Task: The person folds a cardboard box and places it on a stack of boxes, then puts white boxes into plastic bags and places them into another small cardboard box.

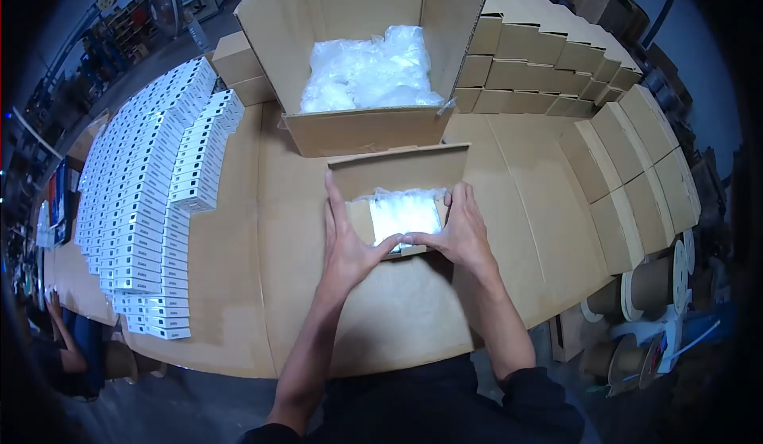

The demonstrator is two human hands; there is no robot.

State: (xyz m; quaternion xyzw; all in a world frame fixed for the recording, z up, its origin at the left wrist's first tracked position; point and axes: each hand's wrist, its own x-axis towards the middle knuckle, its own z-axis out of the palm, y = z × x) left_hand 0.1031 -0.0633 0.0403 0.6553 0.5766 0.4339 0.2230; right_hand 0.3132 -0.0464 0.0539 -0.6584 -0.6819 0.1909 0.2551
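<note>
A small cardboard box (397, 167) stands on the table in front of me, its lid raised at the back. In it lies a bright white packet (405, 213) with clear plastic around its edges. My left hand (347, 244) grips the box's left side, fingers pointing up along the wall and thumb at the front edge. On the right side, my right hand (464, 233) holds the box with bent fingers, its thumb also at the front edge. The two thumb tips nearly meet there, over the packet's near edge. The box's floor is hidden.
Behind is a large open carton (366, 132) with clear plastic bags (369, 70). Stacked small white boxes (143, 190) line the left of the cardboard-covered table (230, 285). Brown boxes (548, 46) stand at back right, more (636, 178) at right. Spools (628, 356) and another person (70, 356) flank the table.
</note>
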